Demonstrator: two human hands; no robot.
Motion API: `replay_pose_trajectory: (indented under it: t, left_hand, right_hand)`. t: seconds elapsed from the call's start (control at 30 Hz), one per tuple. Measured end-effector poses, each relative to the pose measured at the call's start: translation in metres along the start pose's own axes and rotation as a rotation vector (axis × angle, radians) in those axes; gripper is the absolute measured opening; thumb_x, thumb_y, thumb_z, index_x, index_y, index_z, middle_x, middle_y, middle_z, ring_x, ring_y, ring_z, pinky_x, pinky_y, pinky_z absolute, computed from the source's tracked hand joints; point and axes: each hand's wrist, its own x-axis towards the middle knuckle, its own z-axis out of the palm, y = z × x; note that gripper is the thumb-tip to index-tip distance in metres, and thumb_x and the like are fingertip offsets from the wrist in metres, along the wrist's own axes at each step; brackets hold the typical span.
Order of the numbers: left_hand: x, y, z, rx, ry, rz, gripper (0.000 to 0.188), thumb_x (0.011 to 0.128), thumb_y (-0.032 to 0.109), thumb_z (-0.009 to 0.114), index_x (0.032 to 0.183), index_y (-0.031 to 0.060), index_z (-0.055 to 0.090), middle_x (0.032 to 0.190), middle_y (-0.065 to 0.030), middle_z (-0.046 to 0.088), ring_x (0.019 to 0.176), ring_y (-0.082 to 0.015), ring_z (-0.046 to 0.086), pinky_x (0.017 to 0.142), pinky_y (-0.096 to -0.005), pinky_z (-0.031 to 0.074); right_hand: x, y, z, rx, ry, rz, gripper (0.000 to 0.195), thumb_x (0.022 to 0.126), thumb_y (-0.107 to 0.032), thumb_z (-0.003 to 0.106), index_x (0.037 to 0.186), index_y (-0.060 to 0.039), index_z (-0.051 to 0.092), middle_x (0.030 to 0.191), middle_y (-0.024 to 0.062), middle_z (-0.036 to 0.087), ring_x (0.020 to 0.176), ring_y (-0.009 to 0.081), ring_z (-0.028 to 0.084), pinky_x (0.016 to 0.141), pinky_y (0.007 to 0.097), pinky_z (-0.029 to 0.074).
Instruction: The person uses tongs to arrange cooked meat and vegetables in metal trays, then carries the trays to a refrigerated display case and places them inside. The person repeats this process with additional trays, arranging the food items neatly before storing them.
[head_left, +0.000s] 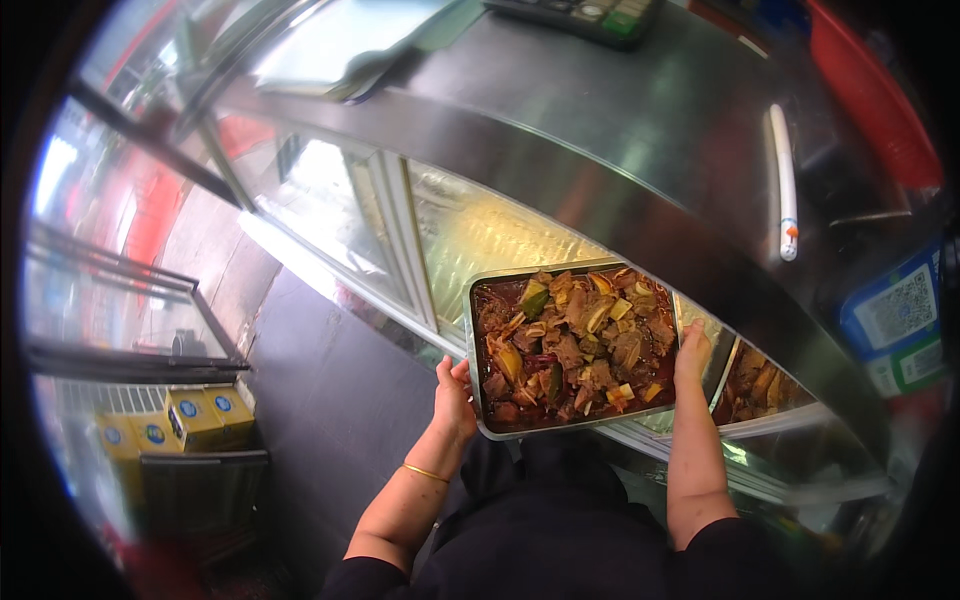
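A rectangular metal tray with chunks of cooked meat in dark red sauce is held level in front of my body. My left hand grips its left edge, and a thin gold-coloured bangle circles that wrist. On the right edge, my right hand holds the tray, its fingers partly hidden. Beyond and under the tray lies the open glass-sided display case, with a lit, wet inner surface. To the right of my right hand, another portion of cooked meat sits inside the case.
A steel counter top spans above the case, bearing a calculator, a white stick-like object and a printed-code sign. Yellow boxes stand at the left, near a glass door and dark floor.
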Motion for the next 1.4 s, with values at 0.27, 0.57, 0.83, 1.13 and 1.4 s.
replay_pose_trajectory:
  t: [0.27, 0.57, 0.83, 1.13, 1.4]
  left_hand:
    - [0.017, 0.017, 0.003, 0.184, -0.024, -0.023, 0.042, 0.091, 0.044, 0.044, 0.112, 0.0110, 0.058, 0.089, 0.0001, 0.056, 0.080, -0.0156, 0.052, 0.065, -0.0317, 0.040]
    - [0.020, 0.001, -0.032, 0.191, -0.086, -0.081, 0.033, 0.087, 0.024, 0.051, 0.115, 0.0078, 0.058, 0.096, -0.0006, 0.059, 0.083, -0.0151, 0.053, 0.074, -0.0314, 0.045]
    - [-0.021, -0.001, -0.030, 0.193, -0.137, -0.109, 0.034, 0.088, 0.014, 0.051, 0.121, 0.0078, 0.048, 0.100, -0.0040, 0.056, 0.089, -0.0180, 0.055, 0.074, -0.0344, 0.048]
    - [-0.030, -0.013, -0.057, 0.180, -0.199, -0.223, 0.025, 0.087, 0.021, 0.054, 0.107, 0.0092, 0.046, 0.098, -0.0081, 0.052, 0.092, -0.0244, 0.054, 0.082, -0.0388, 0.046]
    - [0.018, 0.072, -0.091, 0.541, -0.117, 0.166, 0.024, 0.088, 0.039, 0.051, 0.085, 0.0156, 0.047, 0.072, 0.0037, 0.046, 0.073, -0.0094, 0.046, 0.071, -0.0332, 0.037]
  right_hand:
    - [-0.015, -0.026, -0.007, -0.040, 0.077, 0.042, 0.057, 0.094, -0.052, 0.040, 0.086, 0.0013, 0.058, 0.083, 0.0101, 0.056, 0.078, 0.0186, 0.049, 0.071, 0.0329, 0.039]
    - [-0.013, -0.061, -0.001, -0.034, 0.062, 0.043, 0.054, 0.095, -0.049, 0.039, 0.099, 0.0022, 0.056, 0.098, 0.0126, 0.055, 0.091, 0.0213, 0.049, 0.080, 0.0336, 0.037]
    - [-0.018, -0.106, 0.002, 0.015, 0.153, 0.038, 0.054, 0.096, -0.047, 0.038, 0.109, 0.0030, 0.054, 0.111, 0.0148, 0.053, 0.102, 0.0238, 0.049, 0.088, 0.0343, 0.036]
    - [-0.270, -0.181, -0.004, 0.454, 0.057, 0.608, 0.059, 0.098, -0.046, 0.036, 0.133, 0.0015, 0.039, 0.133, 0.0144, 0.044, 0.123, 0.0265, 0.040, 0.105, 0.0375, 0.026]
    - [-0.387, -0.210, 0.013, 1.111, -0.052, 1.285, 0.027, 0.091, -0.021, 0.051, 0.113, -0.0062, 0.047, 0.113, 0.0155, 0.058, 0.099, 0.0262, 0.057, 0.079, 0.0418, 0.052]
